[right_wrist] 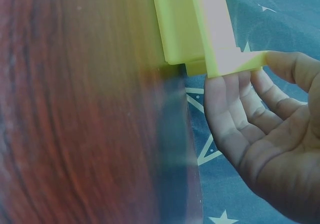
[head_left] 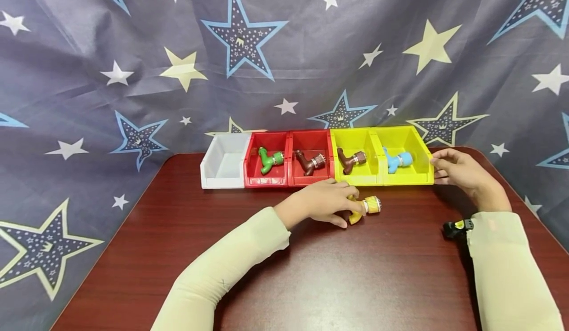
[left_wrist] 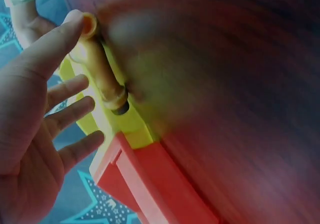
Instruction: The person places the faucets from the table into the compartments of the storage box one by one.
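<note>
A yellow plastic tap with a ribbed, silver-edged end lies in front of the yellow bins. My left hand pinches its spout side, the thumb against the spout mouth in the left wrist view and the other fingers spread behind. At the far right of the row, my right hand grips the side of the end yellow bin, thumb on the rim and fingers below it. That bin holds a light blue tap. The yellow bin beside it holds a brown tap.
Two red bins hold a green tap and another brown tap. A white bin ends the row at left. The bins stand along the back of the dark red table, before a starry cloth.
</note>
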Tool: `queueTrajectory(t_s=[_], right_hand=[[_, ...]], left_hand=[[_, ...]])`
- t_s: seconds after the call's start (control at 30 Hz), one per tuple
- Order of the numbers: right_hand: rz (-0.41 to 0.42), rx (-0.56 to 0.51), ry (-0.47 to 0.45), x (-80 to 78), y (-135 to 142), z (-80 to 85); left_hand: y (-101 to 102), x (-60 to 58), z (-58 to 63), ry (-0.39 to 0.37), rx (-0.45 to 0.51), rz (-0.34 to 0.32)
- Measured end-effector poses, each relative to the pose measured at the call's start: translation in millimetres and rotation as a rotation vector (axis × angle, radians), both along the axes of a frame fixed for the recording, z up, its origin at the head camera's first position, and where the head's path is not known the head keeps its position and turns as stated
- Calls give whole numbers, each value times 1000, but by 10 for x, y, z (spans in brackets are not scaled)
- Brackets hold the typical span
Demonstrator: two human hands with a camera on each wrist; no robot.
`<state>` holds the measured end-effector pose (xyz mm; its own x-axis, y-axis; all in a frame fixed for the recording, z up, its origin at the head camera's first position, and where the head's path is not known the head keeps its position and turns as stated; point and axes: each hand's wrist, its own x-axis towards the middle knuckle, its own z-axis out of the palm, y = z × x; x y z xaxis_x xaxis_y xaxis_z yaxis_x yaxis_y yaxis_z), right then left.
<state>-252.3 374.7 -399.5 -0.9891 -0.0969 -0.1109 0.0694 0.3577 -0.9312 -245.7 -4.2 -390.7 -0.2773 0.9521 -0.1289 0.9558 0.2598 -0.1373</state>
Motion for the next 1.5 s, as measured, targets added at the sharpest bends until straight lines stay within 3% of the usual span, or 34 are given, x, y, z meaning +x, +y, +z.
queueTrajectory(t_s=[0.5,1.0,1.27,1.5], right_hand=[[3,-13,6,-6,14,-9],[-2,8,5,-5,7,-13],[-4,4,4,-9,-1,-19],[-7,27,-6,-12,12,-19]], left_hand=[[158,-17,-14,-99,-40,25],[218,62,26,-114,-55,42],[209,155,138,-36,-7,42],[86,135,291,29,38,63]])
